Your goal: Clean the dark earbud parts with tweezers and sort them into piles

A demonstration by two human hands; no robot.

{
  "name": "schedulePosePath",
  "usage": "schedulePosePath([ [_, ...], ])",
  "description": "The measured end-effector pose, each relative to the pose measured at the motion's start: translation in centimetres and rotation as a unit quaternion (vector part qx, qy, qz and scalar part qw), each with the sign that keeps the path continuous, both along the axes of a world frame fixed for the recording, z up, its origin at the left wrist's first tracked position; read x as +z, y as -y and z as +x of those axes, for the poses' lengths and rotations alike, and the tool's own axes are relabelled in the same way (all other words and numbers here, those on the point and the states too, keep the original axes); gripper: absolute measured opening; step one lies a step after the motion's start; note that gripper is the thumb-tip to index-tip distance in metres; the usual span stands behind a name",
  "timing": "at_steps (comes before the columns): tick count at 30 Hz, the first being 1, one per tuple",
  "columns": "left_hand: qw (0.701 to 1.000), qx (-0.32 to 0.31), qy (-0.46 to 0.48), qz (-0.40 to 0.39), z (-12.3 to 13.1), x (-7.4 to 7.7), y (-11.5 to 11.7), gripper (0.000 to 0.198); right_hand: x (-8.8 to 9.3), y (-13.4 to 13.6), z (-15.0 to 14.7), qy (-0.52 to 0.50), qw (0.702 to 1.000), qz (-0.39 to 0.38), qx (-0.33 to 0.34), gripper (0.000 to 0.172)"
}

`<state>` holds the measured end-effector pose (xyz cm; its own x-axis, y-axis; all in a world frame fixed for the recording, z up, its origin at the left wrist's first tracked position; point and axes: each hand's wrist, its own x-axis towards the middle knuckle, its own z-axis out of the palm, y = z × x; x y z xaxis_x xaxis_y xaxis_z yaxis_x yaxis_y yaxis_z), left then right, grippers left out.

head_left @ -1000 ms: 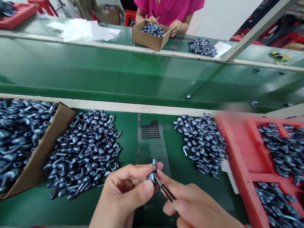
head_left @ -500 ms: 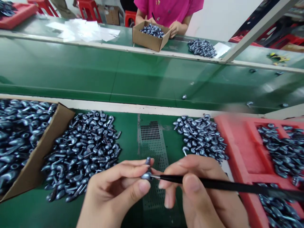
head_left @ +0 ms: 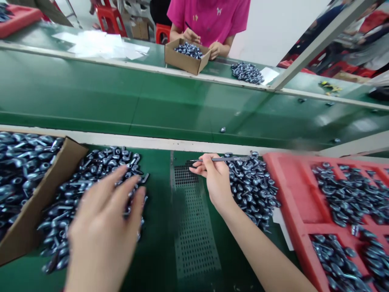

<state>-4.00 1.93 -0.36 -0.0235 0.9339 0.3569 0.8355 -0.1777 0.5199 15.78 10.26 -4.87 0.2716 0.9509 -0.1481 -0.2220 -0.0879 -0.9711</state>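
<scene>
My left hand (head_left: pixel 105 223) reaches over a heap of dark blue-grey earbud shells (head_left: pixel 65 198), fingers spread and slightly blurred. Its fingertips are over the heap's right part; no shell shows in its grasp. Further right, my right hand (head_left: pixel 216 178) pinches a slim pair of tweezers (head_left: pixel 226 159). The tips point left, at the upper edge of a block of small black dots (head_left: pixel 184 175) on a perforated strip (head_left: pixel 197 231). I cannot tell whether the tips hold a dot. Behind the right hand lies another heap of earbud shells (head_left: pixel 253 188).
A cardboard box (head_left: pixel 57 178) full of shells stands at the left, a red compartment tray (head_left: pixel 299 194) with more at the right. Beyond a white ledge (head_left: pixel 146 142), a person in a pink shirt (head_left: pixel 209 20) works behind another cardboard box (head_left: pixel 182 63).
My hands have parted. The left moved to the left heap, and the shell it held is no longer seen. The right carried the tweezers forward to the black dots. The view shifted slightly.
</scene>
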Motion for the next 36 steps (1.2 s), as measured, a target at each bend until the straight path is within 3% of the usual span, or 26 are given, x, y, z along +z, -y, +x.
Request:
schedulePosePath([
  [2,0.992,-0.086,-0.085,-0.033,3.5,0.0,-0.5,0.033,-0.6,-0.5,-0.1,0.006,1.0,0.006,0.007,0.024],
  [4,0.972,-0.165,-0.147,-0.078,5.8,-1.0,-1.0,0.048,-1.0,-0.8,-0.1,0.012,1.0,0.009,0.008,0.025],
  [6,0.955,-0.197,-0.191,-0.111,6.9,-2.2,-1.3,0.068,-1.2,-1.0,-0.1,0.014,1.0,0.008,0.006,0.023],
  [10,0.942,-0.197,-0.238,-0.133,7.1,-3.6,-1.3,0.082,-1.2,-1.0,0.0,0.012,1.0,0.006,0.01,0.02],
  [30,0.939,-0.199,-0.244,-0.14,7.4,-3.8,-1.5,0.083,-1.3,-1.0,0.1,0.005,1.0,-0.007,0.019,0.018],
  [34,0.935,-0.199,-0.251,-0.149,7.5,-3.0,-1.5,0.083,-0.9,-0.8,0.1,-0.022,0.999,0.001,0.027,0.022],
  [36,0.933,-0.206,-0.245,-0.162,7.1,-2.0,-2.2,0.073,-0.9,-0.7,0.1,-0.035,0.999,0.011,0.017,0.02],
])
